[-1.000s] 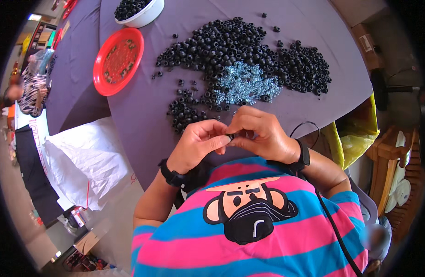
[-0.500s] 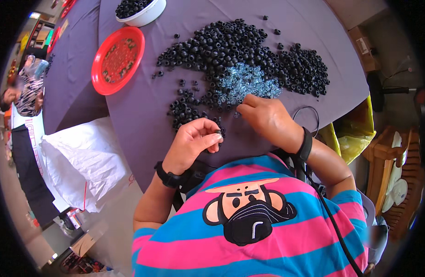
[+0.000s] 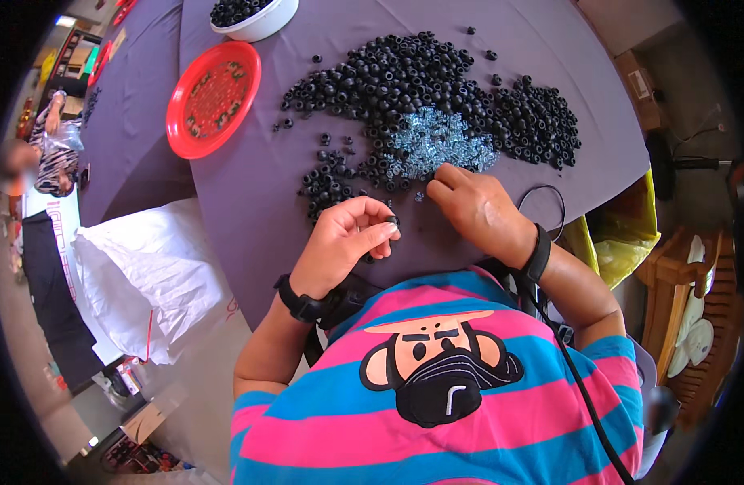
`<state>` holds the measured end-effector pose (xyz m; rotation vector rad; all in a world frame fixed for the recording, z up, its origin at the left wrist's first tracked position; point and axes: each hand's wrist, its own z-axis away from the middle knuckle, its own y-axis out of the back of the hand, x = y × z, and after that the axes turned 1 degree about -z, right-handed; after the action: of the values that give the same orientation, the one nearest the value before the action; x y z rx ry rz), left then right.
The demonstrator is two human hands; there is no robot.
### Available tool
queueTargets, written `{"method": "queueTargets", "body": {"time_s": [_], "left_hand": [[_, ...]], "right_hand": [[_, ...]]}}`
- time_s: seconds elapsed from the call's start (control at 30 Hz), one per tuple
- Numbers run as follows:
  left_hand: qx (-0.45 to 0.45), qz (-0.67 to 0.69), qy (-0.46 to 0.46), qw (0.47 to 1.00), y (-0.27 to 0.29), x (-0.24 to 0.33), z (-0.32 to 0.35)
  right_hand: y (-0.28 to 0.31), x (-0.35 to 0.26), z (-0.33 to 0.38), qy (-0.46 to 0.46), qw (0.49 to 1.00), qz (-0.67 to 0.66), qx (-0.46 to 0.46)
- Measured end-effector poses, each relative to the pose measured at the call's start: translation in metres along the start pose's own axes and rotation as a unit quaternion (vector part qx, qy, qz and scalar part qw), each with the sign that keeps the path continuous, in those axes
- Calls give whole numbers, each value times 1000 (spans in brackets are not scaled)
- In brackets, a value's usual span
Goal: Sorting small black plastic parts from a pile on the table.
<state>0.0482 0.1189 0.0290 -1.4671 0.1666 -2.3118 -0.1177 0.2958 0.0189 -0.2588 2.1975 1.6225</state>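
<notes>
Right hand (image 3: 479,206) now out at clear rings (image 3: 441,145), fingers spread; left fingers (image 3: 380,230) pinching black ring (image 3: 393,221).

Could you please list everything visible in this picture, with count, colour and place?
table: one, grey-purple cloth, centre
black rings: a large heap, black, spread over the table top
clear rings: a small pile, pale blue-clear, within the black heap
red plate: one, red, left on the table
white bowl: one, white, holding black rings, top edge
white sack: one, white, on the floor at the left
yellow bag: one, yellow, right of the table
wooden chair: one, brown, far right
left hand: pinches one black ring at the fingertips
right hand: fingertips at the clear pile's edge; whether it holds a ring cannot be told
</notes>
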Motion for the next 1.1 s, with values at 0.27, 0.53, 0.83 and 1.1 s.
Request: {"method": "queueTargets", "body": {"time_s": [0.27,0.53,0.83,1.1], "left_hand": [[5,-17,11,1000,-9,4,-1],[21,-36,11,999,-6,4,0],[10,-12,1,1000,-4,4,-2],[-28,-72,20,997,-11,11,-8]], "right_hand": [[15,5,7,-74,993,-87,-30],[7,6,3,-37,997,-55,-46],[16,-2,-5,-52,986,-153,-44],[25,-21,-15,-178,877,-437,-86]]}}
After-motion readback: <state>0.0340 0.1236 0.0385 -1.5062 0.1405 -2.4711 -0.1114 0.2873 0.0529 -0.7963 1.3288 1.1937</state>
